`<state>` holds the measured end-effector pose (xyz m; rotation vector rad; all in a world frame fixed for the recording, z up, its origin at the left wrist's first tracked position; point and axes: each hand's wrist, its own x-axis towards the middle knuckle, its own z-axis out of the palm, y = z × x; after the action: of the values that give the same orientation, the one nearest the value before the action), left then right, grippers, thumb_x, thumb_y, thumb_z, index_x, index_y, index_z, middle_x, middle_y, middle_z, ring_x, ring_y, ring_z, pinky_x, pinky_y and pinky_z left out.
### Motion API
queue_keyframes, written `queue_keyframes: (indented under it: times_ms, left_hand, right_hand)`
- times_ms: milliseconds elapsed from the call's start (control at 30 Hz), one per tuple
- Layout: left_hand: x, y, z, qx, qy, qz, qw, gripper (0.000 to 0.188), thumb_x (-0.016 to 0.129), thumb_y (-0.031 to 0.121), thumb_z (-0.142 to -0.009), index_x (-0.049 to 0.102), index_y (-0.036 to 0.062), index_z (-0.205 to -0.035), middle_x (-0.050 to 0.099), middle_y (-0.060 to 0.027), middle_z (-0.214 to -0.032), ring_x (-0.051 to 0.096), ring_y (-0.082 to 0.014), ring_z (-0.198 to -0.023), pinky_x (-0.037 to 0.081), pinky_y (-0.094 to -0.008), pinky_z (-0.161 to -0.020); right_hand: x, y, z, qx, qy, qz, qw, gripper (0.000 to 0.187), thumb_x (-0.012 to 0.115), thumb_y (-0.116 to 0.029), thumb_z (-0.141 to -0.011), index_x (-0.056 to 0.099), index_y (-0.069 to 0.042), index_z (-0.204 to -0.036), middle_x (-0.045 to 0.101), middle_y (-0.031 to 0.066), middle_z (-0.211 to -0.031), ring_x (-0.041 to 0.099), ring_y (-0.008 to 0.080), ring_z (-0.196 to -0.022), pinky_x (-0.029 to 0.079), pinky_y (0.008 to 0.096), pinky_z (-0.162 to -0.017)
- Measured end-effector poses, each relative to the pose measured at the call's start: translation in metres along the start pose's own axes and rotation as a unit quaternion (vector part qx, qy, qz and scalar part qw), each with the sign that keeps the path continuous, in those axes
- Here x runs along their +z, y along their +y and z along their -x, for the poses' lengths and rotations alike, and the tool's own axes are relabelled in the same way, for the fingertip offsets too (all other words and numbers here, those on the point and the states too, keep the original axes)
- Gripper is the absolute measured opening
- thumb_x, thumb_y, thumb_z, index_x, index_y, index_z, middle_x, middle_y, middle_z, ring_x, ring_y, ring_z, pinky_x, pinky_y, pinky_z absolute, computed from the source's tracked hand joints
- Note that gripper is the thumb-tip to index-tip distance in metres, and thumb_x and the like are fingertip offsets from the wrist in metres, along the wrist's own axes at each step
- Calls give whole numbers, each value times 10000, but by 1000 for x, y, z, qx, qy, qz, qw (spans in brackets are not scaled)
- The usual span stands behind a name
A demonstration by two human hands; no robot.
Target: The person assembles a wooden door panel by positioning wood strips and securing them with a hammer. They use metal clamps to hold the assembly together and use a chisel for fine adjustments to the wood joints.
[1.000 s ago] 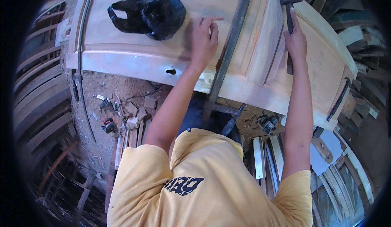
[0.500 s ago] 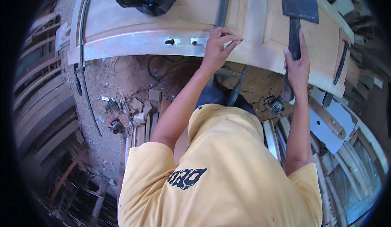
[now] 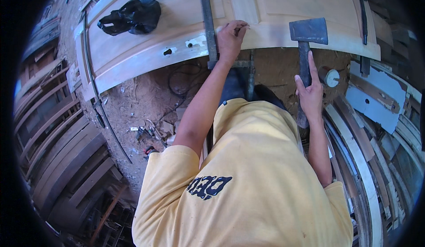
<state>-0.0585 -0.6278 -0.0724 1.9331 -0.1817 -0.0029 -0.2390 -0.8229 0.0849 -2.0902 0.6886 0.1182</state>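
Note:
A pale wooden panelled door lies flat before me, with lock holes cut near its near edge. My left hand rests over that edge, thumb and fingers pinched on something small and thin that I cannot make out. My right hand grips the dark handle of a hatchet, its index finger stretched along the handle. The broad metal head is held up near the door's front edge, to the right of my left hand. Beside my left hand, a metal bar clamp crosses the door.
A black plastic bag lies on the door's left part. More bar clamps grip its left end and right end. A round tin sits below the right edge. Stacked timber stands at right, with wood strips at left.
The view has shifted, so the door appears turned and the tin now shows. The hatchet head has come back toward the door's near edge. My left hand keeps its pinch close to the edge.

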Motion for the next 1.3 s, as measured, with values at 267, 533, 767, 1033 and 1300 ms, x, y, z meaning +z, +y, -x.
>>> queue_keyframes:
  times_ms: [267, 533, 767, 1033, 1300]
  left_hand:
    - [3, -4, 0, -10, -5, -12, 1000, 139, 814, 109, -915, 781, 41, -1032, 797, -100, -943, 761, -166, -819, 592, -298, -751]
    - [2, -6, -1, 87, -7, -71, 994, 283, 829, 84, -869, 691, 49, -1114, 792, -107, -975, 767, -255, -877, 591, -361, -797]
    - [6, -4, 0, 24, -11, -26, 999, 284, 815, 85, -853, 669, 83, -1096, 793, -69, -942, 724, -292, -892, 563, -410, -807]
    - [4, -7, -2, 48, -24, -32, 998, 415, 810, 97, -872, 617, 98, -1240, 808, -86, -993, 757, -301, -887, 588, -404, -792]
    - [-3, -10, 1, 51, -31, -23, 998, 447, 688, 31, -883, 573, 79, -1313, 810, -95, -1016, 760, -304, -874, 595, -392, -802]
  right_hand:
    - [2, 4, 0, -17, -23, 35, 999, 828, 677, -43, -981, 329, -328, -1676, 702, 182, -1364, 723, 234, -814, 578, 372, -690]
    - [27, 2, -14, -153, -21, 208, 966, 824, 668, -117, -996, 305, -452, -1655, 687, 159, -1052, 722, 364, -831, 597, 487, -735]
    - [50, 16, -34, -190, -60, 298, 934, 800, 614, -150, -1018, 265, -492, -1651, 615, 141, -946, 689, 397, -759, 605, 528, -716]
    - [57, 15, -28, -228, 22, 204, 952, 810, 621, -151, -1009, 262, -484, -1655, 635, 161, -992, 694, 433, -794, 590, 562, -723]
    - [51, 8, -36, -214, -17, 204, 955, 826, 652, -102, -991, 301, -452, -1652, 672, 164, -1049, 703, 425, -860, 579, 541, -777]
